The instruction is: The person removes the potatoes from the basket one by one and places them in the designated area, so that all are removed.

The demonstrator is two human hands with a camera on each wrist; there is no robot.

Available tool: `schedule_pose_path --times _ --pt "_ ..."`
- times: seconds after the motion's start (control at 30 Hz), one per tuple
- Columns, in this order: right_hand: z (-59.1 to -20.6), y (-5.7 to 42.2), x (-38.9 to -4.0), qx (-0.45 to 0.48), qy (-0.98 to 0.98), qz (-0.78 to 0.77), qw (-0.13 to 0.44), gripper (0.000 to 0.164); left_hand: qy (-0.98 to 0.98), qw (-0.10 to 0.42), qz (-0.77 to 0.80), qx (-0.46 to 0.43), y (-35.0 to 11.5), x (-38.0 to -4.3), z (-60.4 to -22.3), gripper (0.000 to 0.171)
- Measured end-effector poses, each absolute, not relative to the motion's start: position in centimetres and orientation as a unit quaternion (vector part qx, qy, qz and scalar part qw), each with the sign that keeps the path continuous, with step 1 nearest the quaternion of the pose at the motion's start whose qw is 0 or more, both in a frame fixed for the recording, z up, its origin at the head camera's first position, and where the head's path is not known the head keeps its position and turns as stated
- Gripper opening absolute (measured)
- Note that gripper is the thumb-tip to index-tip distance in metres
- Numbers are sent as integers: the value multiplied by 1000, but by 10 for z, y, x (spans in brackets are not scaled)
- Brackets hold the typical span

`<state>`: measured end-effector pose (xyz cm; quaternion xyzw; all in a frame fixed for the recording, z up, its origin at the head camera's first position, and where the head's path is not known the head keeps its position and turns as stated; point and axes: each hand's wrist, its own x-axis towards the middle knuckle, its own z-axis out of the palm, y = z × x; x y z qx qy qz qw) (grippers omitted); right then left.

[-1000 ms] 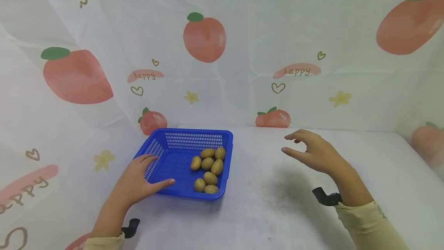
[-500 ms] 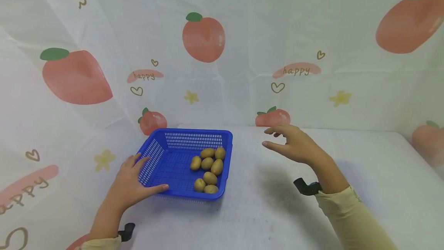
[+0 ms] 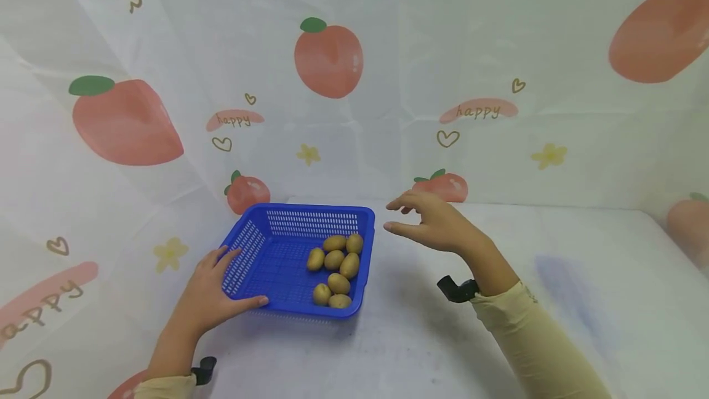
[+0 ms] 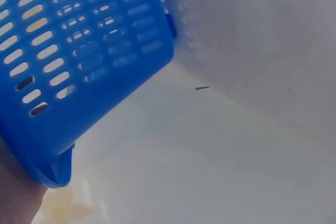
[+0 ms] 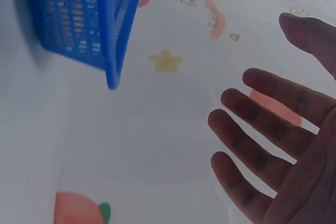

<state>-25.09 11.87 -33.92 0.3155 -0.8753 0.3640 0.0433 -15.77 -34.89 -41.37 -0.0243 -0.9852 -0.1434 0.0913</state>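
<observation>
A blue plastic basket (image 3: 301, 310) with slotted walls stands left of centre in the head view. Several potatoes (image 3: 334, 260) lie along the right side of its floor. My left hand (image 3: 207, 291) is at the basket's near left corner, thumb stretched along the front rim and fingers over the left rim; in the left wrist view only a sliver of that hand (image 4: 18, 198) shows beside the rim. Just right of the basket, my right hand (image 3: 434, 223) hovers apart from it, holding nothing. The right wrist view shows its fingers (image 5: 257, 121) spread and loosely bent.
A white-covered table (image 3: 399, 337) carries the basket. Behind and to the left hangs a white sheet (image 3: 382, 79) printed with fruit and flowers. A black wrist mount (image 3: 456, 289) sticks out from the right wrist, another mount (image 3: 205, 370) from the left.
My right hand has travelled left across the table toward the basket. My left hand has shifted slightly left to the basket's corner. The basket and potatoes have stayed in place.
</observation>
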Motion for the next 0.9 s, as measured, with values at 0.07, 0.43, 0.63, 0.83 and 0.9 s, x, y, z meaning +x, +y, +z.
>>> schedule_pose_path --times 0.07,0.43,0.63,0.83,0.9 --pt "-338 110 -253 320 -872 369 32 43 -986 89 -143 -23 -350 -157 -414 130" --pt "-342 57 -275 374 -852 364 -28 46 -987 84 -139 -23 -352 -160 -418 132" --pt "-347 32 -285 397 -850 345 -40 48 -987 85 -131 -28 -352 -163 -419 133" --pt "-345 6 -292 415 -849 322 -61 46 -990 87 -109 -34 -354 -163 -423 135" --pt "-343 -3 -294 420 -847 318 -74 44 -991 87 -99 -36 -354 -164 -424 135"
